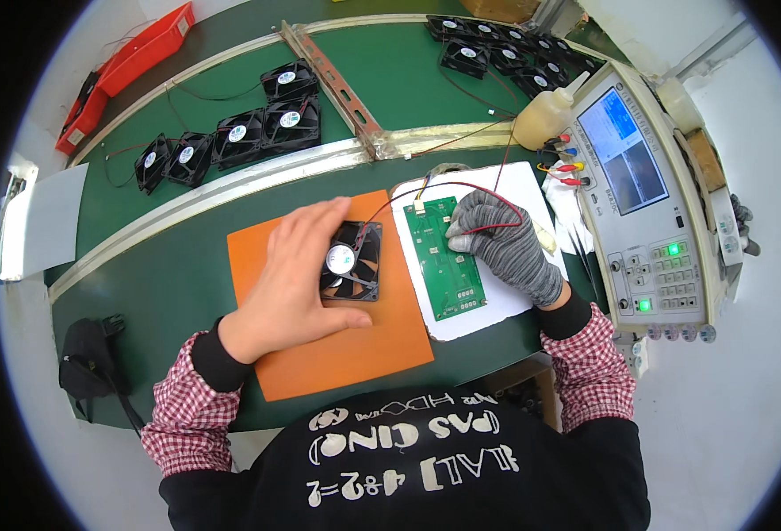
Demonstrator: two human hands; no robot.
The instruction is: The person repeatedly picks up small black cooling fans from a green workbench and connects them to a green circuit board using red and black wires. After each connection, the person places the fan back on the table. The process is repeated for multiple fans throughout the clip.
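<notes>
One bin [95, 111] with dark contents [82, 96]; left fingers [314, 227] splayed at fan [366, 257], hold of right fingers [477, 212] unclear

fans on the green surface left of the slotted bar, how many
5: back fan and front fan beside the slotted bar, third fan left of the front one, then fourth fan and leftmost fan farther left. None seems hidden.

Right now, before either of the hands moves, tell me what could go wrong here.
The red-and-black cable loops from the fan to the gloved right hand; a tug might damage it or drag the fan.
The bare left hand is beside the fan, so it could get nicked if the fan spins.
The spouted bottle stands close to the instrument; knocked over, it might spill onto it.
</notes>
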